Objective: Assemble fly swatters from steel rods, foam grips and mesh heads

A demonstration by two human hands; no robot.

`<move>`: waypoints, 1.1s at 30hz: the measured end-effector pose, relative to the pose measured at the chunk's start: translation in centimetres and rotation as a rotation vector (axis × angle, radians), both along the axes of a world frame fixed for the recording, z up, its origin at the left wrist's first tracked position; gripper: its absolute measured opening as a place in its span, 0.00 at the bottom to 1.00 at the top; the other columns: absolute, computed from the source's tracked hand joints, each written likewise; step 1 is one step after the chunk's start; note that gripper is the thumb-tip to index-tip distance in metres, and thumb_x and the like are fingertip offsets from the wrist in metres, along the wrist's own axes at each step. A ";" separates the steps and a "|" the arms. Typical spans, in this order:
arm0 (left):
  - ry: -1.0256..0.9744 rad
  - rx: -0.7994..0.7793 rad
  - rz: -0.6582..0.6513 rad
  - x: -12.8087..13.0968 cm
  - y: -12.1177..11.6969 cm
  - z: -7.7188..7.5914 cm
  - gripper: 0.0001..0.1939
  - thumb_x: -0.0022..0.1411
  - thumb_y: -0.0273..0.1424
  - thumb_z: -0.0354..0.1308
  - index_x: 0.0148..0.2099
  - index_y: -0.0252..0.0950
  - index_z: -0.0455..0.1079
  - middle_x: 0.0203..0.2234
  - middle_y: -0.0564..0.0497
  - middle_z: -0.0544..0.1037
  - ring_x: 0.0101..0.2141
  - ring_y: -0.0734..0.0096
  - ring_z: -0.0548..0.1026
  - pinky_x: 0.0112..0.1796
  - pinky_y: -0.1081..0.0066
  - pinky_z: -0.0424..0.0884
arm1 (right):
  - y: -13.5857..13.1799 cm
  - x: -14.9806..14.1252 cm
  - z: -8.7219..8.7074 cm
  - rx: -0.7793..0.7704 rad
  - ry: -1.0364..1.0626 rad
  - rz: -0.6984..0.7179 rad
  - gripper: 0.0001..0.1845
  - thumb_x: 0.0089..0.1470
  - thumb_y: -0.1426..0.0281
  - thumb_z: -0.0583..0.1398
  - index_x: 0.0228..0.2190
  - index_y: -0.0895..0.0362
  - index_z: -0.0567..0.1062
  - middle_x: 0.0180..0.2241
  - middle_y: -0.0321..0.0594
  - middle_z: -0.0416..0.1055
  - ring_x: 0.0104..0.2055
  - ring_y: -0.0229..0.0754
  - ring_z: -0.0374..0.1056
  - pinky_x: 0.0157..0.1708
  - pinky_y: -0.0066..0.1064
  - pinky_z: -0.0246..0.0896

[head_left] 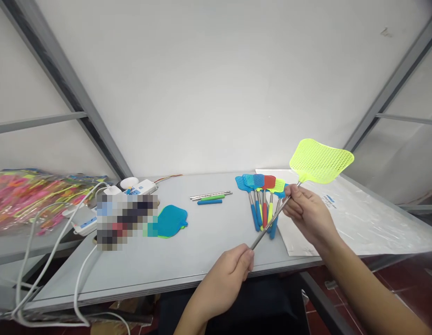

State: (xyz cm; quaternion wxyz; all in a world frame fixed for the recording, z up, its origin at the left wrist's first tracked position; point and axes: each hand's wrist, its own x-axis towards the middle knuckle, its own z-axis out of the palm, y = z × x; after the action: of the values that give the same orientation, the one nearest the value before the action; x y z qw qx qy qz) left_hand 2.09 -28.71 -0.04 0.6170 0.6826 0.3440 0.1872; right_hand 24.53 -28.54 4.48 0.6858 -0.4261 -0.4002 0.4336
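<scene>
Now my left hand [225, 279] closes around a slim steel shaft [268, 226]; my right hand [307, 211] grips higher, below a perforated yellow-green plastic swatter head [320, 160]. Blue-handled swatters [261, 184] lie just beyond it.

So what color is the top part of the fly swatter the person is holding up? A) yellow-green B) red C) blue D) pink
A. The fly swatter, held by the left hand and the right hand, has a yellow-green head full of little holes.
</scene>
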 end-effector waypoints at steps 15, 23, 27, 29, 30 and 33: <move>0.325 0.239 -0.129 -4.0 1.9 2.1 0.20 0.71 0.44 0.42 0.33 0.39 0.65 0.29 0.55 0.71 0.33 0.69 0.67 0.36 0.73 0.59 | -1.2 3.8 -0.3 0.035 0.085 -0.248 0.16 0.57 0.56 0.61 0.28 0.55 0.71 0.15 0.25 0.45 0.18 0.31 0.39 0.20 0.27 0.43; 0.350 0.201 -0.139 -5.0 2.6 2.0 0.19 0.70 0.43 0.43 0.34 0.39 0.67 0.27 0.55 0.70 0.32 0.70 0.67 0.35 0.73 0.60 | -2.5 0.3 -3.3 -0.076 0.026 -0.086 0.17 0.57 0.55 0.62 0.30 0.57 0.74 0.14 0.27 0.49 0.19 0.32 0.42 0.21 0.28 0.41; 0.373 0.221 -0.091 -6.3 2.8 1.7 0.17 0.68 0.44 0.46 0.35 0.39 0.68 0.28 0.56 0.71 0.31 0.70 0.67 0.34 0.73 0.60 | -2.6 3.1 -1.3 -0.032 0.088 -0.205 0.15 0.58 0.58 0.62 0.29 0.57 0.73 0.13 0.25 0.45 0.18 0.31 0.39 0.21 0.27 0.43; 0.393 0.214 -0.102 -6.5 2.7 1.7 0.18 0.68 0.45 0.47 0.35 0.39 0.69 0.28 0.56 0.72 0.31 0.70 0.68 0.34 0.73 0.60 | -2.6 3.5 -1.2 -0.004 0.120 -0.244 0.15 0.59 0.58 0.61 0.28 0.56 0.72 0.14 0.25 0.45 0.17 0.30 0.38 0.20 0.27 0.42; 0.398 0.207 -0.117 -6.4 2.6 1.7 0.18 0.68 0.45 0.46 0.35 0.39 0.69 0.28 0.55 0.72 0.32 0.70 0.68 0.35 0.73 0.60 | -2.5 3.1 -1.4 0.009 0.132 -0.258 0.15 0.60 0.58 0.60 0.28 0.56 0.72 0.14 0.25 0.46 0.17 0.30 0.39 0.20 0.27 0.41; 0.372 0.216 -0.144 -5.4 2.3 1.9 0.20 0.70 0.44 0.44 0.37 0.39 0.71 0.29 0.55 0.72 0.32 0.70 0.69 0.35 0.73 0.60 | -2.5 0.6 -3.0 -0.044 0.122 -0.187 0.15 0.59 0.56 0.59 0.31 0.55 0.73 0.14 0.26 0.48 0.18 0.31 0.42 0.20 0.28 0.40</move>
State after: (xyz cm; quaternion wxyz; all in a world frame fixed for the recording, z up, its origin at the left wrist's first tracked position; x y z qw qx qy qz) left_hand -3.28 -26.40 1.90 0.4781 0.7903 0.3800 0.0492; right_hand 25.13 -31.03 1.43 0.7366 -0.4496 -0.3067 0.4016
